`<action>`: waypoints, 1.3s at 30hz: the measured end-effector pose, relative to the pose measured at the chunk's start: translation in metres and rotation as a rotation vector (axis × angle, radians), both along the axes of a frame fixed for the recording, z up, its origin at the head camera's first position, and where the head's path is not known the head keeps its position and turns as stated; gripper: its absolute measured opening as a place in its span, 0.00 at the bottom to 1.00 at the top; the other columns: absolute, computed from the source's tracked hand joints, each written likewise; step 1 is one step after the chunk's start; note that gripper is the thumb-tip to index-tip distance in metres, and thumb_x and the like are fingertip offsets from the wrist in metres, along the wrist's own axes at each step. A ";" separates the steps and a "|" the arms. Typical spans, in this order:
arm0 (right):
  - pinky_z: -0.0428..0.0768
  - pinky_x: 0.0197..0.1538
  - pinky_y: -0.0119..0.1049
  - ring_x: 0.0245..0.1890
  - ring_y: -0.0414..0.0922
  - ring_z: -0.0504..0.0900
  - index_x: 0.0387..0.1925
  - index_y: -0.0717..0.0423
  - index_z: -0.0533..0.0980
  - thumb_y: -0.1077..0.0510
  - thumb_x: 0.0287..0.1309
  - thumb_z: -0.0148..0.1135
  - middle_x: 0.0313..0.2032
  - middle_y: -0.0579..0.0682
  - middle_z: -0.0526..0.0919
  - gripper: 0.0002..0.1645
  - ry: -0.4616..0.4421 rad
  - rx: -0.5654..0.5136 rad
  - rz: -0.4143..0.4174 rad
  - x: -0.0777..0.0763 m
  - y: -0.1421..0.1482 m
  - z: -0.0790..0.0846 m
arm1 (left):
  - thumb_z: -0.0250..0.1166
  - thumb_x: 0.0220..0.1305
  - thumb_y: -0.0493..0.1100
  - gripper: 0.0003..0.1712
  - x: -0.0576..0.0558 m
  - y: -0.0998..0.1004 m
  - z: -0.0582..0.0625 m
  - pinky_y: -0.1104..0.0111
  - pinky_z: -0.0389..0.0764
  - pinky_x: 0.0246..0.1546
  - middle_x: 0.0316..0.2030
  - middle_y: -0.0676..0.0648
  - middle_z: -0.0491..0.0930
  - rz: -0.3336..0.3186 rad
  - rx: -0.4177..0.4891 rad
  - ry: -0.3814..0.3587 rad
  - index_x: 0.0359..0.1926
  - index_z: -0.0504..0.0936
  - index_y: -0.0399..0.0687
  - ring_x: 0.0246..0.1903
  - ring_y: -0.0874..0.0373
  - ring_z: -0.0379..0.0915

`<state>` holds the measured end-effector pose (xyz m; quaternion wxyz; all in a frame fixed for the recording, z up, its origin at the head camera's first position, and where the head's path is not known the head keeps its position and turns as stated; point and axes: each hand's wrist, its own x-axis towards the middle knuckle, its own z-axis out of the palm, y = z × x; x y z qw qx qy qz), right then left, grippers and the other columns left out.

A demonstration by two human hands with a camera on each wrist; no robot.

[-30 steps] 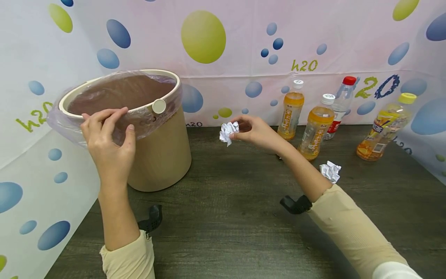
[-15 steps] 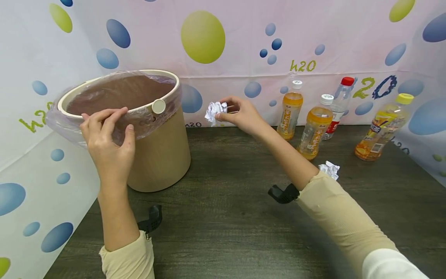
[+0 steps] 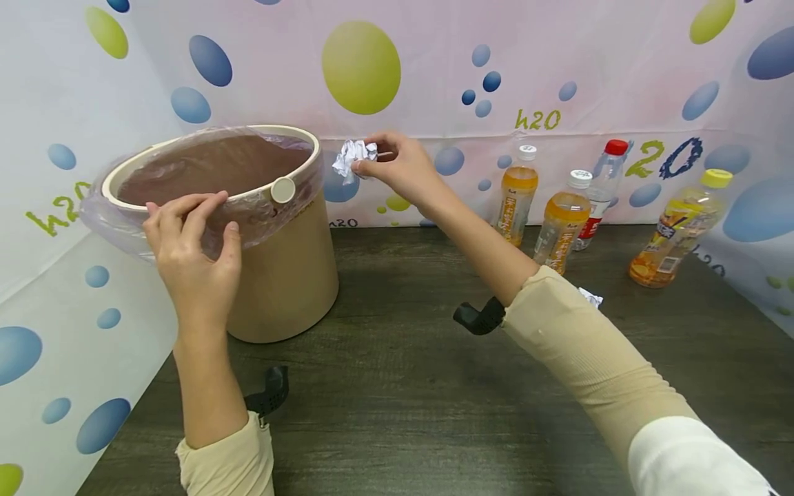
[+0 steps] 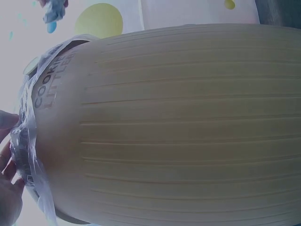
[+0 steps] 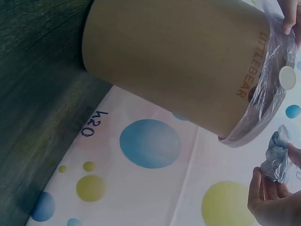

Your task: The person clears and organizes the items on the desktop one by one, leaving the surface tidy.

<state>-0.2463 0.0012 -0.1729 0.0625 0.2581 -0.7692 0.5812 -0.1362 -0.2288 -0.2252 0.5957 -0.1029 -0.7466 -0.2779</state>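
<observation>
A tan trash can [image 3: 282,282] stands on the dark table at the left, a clear plastic bag [image 3: 248,227] folded over its cream rim. My left hand [image 3: 195,255] grips the near side of that rim, fingers over the top edge and thumb lower on the outside; in the left wrist view its fingers [image 4: 8,160] bend around the bag-covered edge. Between thumb and fingertips, my right hand [image 3: 400,169] pinches a crumpled white paper ball [image 3: 355,160] in the air, just right of the rim. The right wrist view shows the paper ball [image 5: 276,157] apart from the can.
Two bottles of orange drink [image 3: 517,200] [image 3: 563,220], a red-capped bottle [image 3: 603,189] and a yellow-capped bottle [image 3: 679,231] stand at the back right. Another crumpled paper [image 3: 591,297] lies partly hidden behind the right sleeve. A patterned backdrop [image 3: 434,62] rises behind the table.
My right hand has moved left and up with the paper ball, closer to the trash can's rim. The left hand has stayed on the rim.
</observation>
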 end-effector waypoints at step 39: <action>0.70 0.38 0.20 0.38 0.36 0.77 0.49 0.59 0.74 0.57 0.49 0.67 0.38 0.49 0.81 0.24 0.155 0.047 0.025 -0.014 -0.103 0.005 | 0.61 0.50 0.28 0.15 -0.001 -0.003 -0.001 0.62 0.42 0.64 0.42 0.37 0.76 -0.002 -0.007 -0.008 0.41 0.82 0.33 0.50 0.43 0.63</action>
